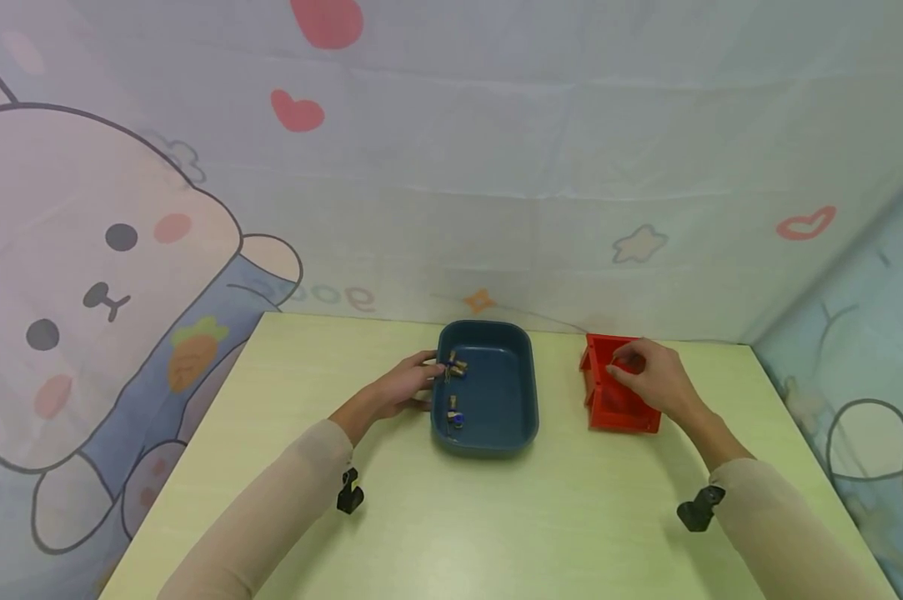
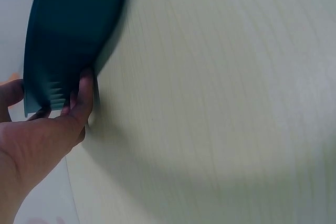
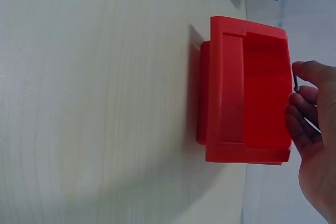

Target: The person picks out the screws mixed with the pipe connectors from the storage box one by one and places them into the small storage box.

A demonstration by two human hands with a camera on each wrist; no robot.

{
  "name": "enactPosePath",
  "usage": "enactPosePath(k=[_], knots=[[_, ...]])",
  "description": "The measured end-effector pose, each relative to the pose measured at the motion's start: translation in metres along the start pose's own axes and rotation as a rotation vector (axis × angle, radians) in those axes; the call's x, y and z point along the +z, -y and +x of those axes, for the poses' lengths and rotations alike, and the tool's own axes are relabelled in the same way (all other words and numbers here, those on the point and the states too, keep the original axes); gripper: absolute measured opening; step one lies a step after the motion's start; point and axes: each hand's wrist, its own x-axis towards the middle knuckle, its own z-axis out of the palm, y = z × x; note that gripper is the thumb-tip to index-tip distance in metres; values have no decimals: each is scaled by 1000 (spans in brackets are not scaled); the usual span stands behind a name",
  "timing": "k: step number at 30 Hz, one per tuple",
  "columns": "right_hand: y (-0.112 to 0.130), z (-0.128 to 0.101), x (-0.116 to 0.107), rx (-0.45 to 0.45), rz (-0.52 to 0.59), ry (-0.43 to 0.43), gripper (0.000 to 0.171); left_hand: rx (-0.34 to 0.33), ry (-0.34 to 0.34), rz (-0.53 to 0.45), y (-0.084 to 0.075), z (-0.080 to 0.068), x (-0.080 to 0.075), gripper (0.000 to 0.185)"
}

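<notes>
My left hand (image 1: 404, 385) grips the left side of a dark blue tray (image 1: 524, 383), its thumb over the rim and its other fingers along the outer wall. Several small brass-coloured pieces with blue parts (image 1: 455, 419) lie along that same side inside the tray. Over a red bin (image 1: 622, 422) hovers my right hand (image 1: 657, 379), with thumb and fingertips together. They pinch a small thin dark piece (image 3: 295, 82), seen in the right wrist view right at the bin's upper edge; I cannot tell its kind.
Both containers stand towards the back of a pale wood-grain table (image 1: 496, 533), the tray left of the bin. A printed cloth (image 1: 496, 167) hangs close behind the table's back edge. Another printed cloth (image 1: 879, 333) borders the right side.
</notes>
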Motion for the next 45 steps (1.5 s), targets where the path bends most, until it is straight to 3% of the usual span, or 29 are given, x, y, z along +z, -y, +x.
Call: enactPosePath(k=[17,45], knots=[[-8,-3,14,-12,-13,-15,28,0,3,3,-1,-1,-1,59],[-6,-2,13,-25,-28,2,30,4,14,6,-1,-2,0,60]])
